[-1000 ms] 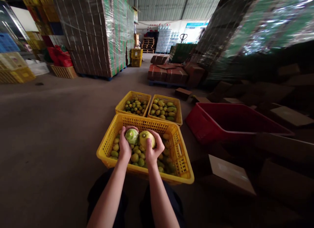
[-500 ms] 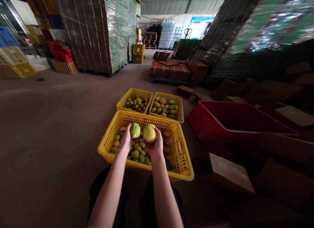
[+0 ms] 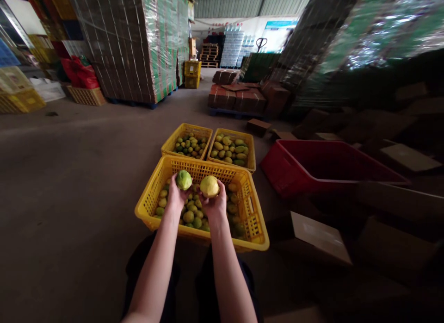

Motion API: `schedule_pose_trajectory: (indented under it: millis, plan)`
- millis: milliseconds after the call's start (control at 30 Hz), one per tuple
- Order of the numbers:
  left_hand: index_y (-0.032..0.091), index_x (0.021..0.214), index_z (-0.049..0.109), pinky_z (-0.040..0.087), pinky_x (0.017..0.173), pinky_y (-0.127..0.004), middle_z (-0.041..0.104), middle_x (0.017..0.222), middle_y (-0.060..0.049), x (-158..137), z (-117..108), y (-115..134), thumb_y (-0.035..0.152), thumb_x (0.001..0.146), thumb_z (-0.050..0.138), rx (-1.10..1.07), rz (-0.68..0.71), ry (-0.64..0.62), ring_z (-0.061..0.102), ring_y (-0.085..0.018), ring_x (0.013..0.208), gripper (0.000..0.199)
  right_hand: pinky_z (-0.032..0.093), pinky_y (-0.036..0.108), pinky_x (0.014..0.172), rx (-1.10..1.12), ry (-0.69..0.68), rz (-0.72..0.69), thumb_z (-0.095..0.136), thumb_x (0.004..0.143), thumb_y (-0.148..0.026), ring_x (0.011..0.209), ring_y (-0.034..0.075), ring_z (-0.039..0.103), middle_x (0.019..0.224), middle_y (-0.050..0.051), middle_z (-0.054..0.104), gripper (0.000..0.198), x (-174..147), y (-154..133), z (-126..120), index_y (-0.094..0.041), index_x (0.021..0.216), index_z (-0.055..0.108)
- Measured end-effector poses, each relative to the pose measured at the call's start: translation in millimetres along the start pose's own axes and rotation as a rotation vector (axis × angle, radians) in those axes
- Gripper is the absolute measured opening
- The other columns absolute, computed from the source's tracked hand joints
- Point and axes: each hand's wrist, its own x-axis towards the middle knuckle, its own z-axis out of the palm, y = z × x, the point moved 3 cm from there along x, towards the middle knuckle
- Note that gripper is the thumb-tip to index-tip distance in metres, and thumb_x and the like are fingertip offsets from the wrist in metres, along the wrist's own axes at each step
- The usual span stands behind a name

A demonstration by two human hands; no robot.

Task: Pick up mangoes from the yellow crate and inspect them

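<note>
A green fruit [image 3: 183, 180] and a yellow fruit [image 3: 209, 187], nearly touching a second ago, are now apart above the front crate [image 3: 255, 244], other sides showing — each easier to view alone. The left hand [image 3: 176, 195] has its fingers curled round the green one, the right hand [image 3: 216, 203] round the yellow. Beyond, two smaller crates [image 3: 173, 140] stand on the floor [image 3: 86, 175] — red tub [image 3: 282, 175] rightward, wrapped stacks [image 3: 161, 50] behind.

Above the white rear wall [image 3: 255, 27] rises grey corrugated metal sheeting [image 3: 229, 3]; the wall bears a blue rectangular banner [image 3: 280, 24]; before it spreads dim grey floor [image 3: 76, 175].
</note>
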Motion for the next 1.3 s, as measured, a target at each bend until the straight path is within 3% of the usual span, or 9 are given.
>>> schedule_pose_trajectory:
  millis: [100, 267, 433, 533, 700, 900, 1100, 1300]
  plan:
    - [0.014, 0.095, 0.067, 0.054, 0.056, -0.024, 0.071, 0.076, -0.007, -4, 2, 7, 0.034, 0.094, 0.045, -0.015, 0.017, -0.012, 0.067, -0.016, 0.064, 0.03, 0.054, 0.024, 0.051, -0.019, -0.043, -0.099, 0.066, 0.075, -0.044, 0.063, 0.016, 0.068, 0.071, -0.002, 0.069, 0.029, 4, -3, -2, -0.022, 0.093, 0.061]
    - [0.018, 0.101, 0.069, 0.056, 0.06, -0.023, 0.07, 0.073, -0.001, -8, 0, 15, 0.029, 0.089, 0.054, -0.093, 0.1, 0.126, 0.067, -0.014, 0.063, 0.021, 0.056, 0.029, 0.059, -0.035, -0.018, -0.291, 0.063, 0.076, -0.059, 0.072, 0.017, 0.068, 0.082, -0.002, 0.071, 0.043, 8, -6, -7, -0.025, 0.103, 0.063]
    - [0.017, 0.113, 0.067, 0.06, 0.067, -0.03, 0.072, 0.076, -0.006, -8, 0, 14, 0.027, 0.095, 0.039, -0.249, -0.006, 0.041, 0.071, -0.018, 0.073, 0.035, 0.057, 0.032, 0.065, 0.01, 0.079, -0.202, 0.044, 0.087, -0.058, 0.068, 0.017, 0.068, 0.075, -0.002, 0.07, 0.037, 16, 0, -11, -0.026, 0.092, 0.064]
    - [0.018, 0.112, 0.067, 0.061, 0.067, -0.03, 0.072, 0.076, -0.005, -9, -3, 13, 0.028, 0.096, 0.039, -0.249, 0.021, 0.074, 0.07, -0.018, 0.071, 0.034, 0.058, 0.036, 0.067, -0.017, 0.137, -0.136, 0.033, 0.09, -0.054, 0.065, 0.019, 0.069, 0.069, -0.001, 0.069, 0.04, 24, 7, -15, -0.026, 0.083, 0.062]
    - [0.02, 0.109, 0.067, 0.062, 0.071, -0.031, 0.072, 0.082, -0.004, -11, 0, 12, 0.035, 0.092, 0.053, -0.21, 0.027, 0.015, 0.07, -0.017, 0.074, 0.026, 0.058, 0.035, 0.067, -0.079, 0.047, -0.18, 0.041, 0.086, -0.056, 0.066, 0.019, 0.069, 0.069, -0.002, 0.07, 0.035, 30, 12, -15, -0.027, 0.084, 0.061]
    - [0.013, 0.109, 0.067, 0.061, 0.067, -0.032, 0.07, 0.078, -0.008, -8, -2, 3, 0.028, 0.097, 0.039, -0.148, -0.086, -0.01, 0.069, -0.018, 0.069, 0.035, 0.06, 0.036, 0.066, -0.008, 0.119, -0.122, 0.045, 0.088, -0.048, 0.063, 0.018, 0.068, 0.069, -0.003, 0.07, 0.027, 20, 11, -10, -0.026, 0.088, 0.061]
    - [0.018, 0.099, 0.068, 0.06, 0.058, -0.026, 0.07, 0.078, -0.005, -14, 4, 5, 0.037, 0.092, 0.053, -0.096, -0.061, 0.005, 0.069, -0.016, 0.069, 0.025, 0.06, 0.032, 0.059, -0.026, 0.215, -0.196, 0.049, 0.089, -0.047, 0.061, 0.017, 0.068, 0.069, -0.003, 0.069, 0.024, 17, 10, -10, -0.025, 0.09, 0.06]
    - [0.01, 0.1, 0.068, 0.057, 0.051, -0.025, 0.071, 0.08, -0.013, -24, 7, 10, 0.045, 0.093, 0.042, -0.12, -0.121, -0.026, 0.07, -0.02, 0.07, 0.044, 0.059, 0.032, 0.061, -0.088, 0.082, -0.151, 0.055, 0.08, -0.048, 0.059, 0.017, 0.066, 0.067, -0.003, 0.066, 0.028, 10, 6, -2, -0.023, 0.09, 0.061]
